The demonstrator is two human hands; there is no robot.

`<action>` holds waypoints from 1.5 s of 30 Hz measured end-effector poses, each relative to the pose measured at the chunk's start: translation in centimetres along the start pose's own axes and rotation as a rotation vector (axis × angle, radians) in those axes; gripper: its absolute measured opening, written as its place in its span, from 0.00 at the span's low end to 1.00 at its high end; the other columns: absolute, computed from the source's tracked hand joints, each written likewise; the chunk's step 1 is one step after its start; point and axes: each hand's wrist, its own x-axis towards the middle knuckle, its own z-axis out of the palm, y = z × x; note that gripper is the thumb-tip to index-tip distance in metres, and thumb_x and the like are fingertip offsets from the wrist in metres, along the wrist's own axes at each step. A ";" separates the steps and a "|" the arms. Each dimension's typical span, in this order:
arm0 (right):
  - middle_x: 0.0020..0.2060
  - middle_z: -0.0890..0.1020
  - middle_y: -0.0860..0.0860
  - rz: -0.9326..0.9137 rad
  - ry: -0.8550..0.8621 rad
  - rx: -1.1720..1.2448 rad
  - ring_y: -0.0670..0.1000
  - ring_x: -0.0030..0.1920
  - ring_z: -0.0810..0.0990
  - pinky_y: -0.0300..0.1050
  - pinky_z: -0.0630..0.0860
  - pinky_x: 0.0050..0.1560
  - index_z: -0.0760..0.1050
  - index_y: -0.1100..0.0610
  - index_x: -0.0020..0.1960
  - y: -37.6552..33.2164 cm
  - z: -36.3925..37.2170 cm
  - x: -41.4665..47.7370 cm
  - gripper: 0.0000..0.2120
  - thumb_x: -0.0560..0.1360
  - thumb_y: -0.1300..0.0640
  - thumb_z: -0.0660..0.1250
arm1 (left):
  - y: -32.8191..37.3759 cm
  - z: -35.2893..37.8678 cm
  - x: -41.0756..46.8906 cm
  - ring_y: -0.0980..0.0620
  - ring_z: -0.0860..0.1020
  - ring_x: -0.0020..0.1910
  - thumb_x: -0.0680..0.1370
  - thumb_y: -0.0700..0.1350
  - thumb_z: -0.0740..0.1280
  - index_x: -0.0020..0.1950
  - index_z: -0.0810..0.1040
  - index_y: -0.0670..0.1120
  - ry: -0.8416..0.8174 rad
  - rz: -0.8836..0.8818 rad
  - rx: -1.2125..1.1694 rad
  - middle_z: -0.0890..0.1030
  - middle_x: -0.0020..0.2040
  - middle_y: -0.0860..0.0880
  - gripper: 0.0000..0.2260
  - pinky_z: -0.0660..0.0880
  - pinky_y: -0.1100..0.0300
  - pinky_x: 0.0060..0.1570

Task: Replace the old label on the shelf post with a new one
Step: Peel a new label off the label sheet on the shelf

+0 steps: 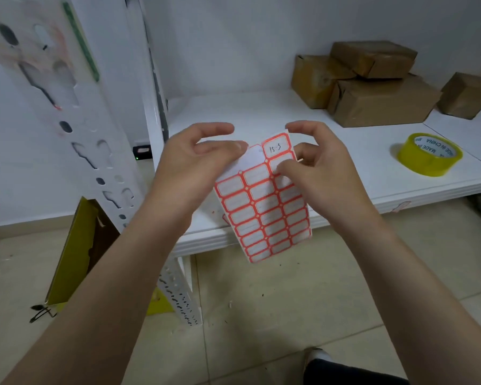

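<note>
A: Nearest you, what did your hands have?

B: You held the label sheet [263,207] between them, over the front edge of the shelf [261,112]. Your left hand [190,165] was behind the sheet's upper left part; whether it pinched the sheet I cannot tell, as the sheet hid the thumb, and the fingers curled loosely above.

A: And the right hand [321,168]?

B: Its thumb pressed on the sheet's upper right, with the other fingers arched over the top edge. The written label [276,147], marked in pen, sat at the sheet's top right corner, just below those fingertips.

A: The post [75,112]?

B: It stood to your left, white and slotted, apart from both hands.

A: Farther back?

B: A yellow tape roll [428,154] lay near the shelf's right edge, and brown boxes [372,87] were stacked at the back right corner.
</note>
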 end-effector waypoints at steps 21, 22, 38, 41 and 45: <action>0.59 0.75 0.40 -0.218 0.226 -0.267 0.44 0.64 0.69 0.29 0.67 0.52 0.83 0.43 0.52 0.2 1.2 -0.2 0.12 0.74 0.37 0.74 | -0.3 0.4 0.0 0.58 0.85 0.37 0.81 0.51 0.68 0.49 0.81 0.59 -0.126 0.111 0.148 0.83 0.40 0.62 0.04 0.81 0.69 0.37; 0.58 0.75 0.40 -0.209 0.225 -0.251 0.44 0.64 0.70 0.32 0.69 0.53 0.83 0.43 0.51 0.2 1.3 -0.1 0.11 0.75 0.37 0.74 | -0.3 0.4 0.0 0.58 0.85 0.37 0.82 0.50 0.68 0.50 0.81 0.59 -0.130 0.113 0.141 0.83 0.41 0.62 0.04 0.81 0.70 0.37; 0.52 0.80 0.41 -0.215 0.236 -0.180 0.44 0.50 0.80 0.29 0.73 0.45 0.79 0.42 0.48 -0.4 1.2 -0.5 0.04 0.78 0.46 0.73 | -0.5 0.7 -0.1 0.63 0.85 0.39 0.81 0.48 0.68 0.48 0.82 0.60 -0.167 0.137 0.084 0.84 0.37 0.64 0.06 0.80 0.73 0.35; 0.50 0.80 0.41 -0.226 0.258 -0.189 0.44 0.48 0.80 0.29 0.72 0.43 0.79 0.44 0.47 -0.4 1.2 -0.5 0.03 0.78 0.48 0.73 | -0.5 0.8 -0.1 0.64 0.85 0.37 0.81 0.49 0.69 0.46 0.82 0.61 -0.168 0.125 0.089 0.84 0.34 0.65 0.07 0.80 0.73 0.34; 0.49 0.80 0.40 -0.172 0.263 -0.166 0.41 0.47 0.80 0.26 0.69 0.41 0.80 0.44 0.46 -0.5 1.1 -0.4 0.04 0.79 0.47 0.72 | -0.6 1.0 0.0 0.64 0.85 0.37 0.81 0.51 0.68 0.42 0.81 0.60 -0.147 0.093 0.113 0.84 0.32 0.64 0.08 0.79 0.71 0.35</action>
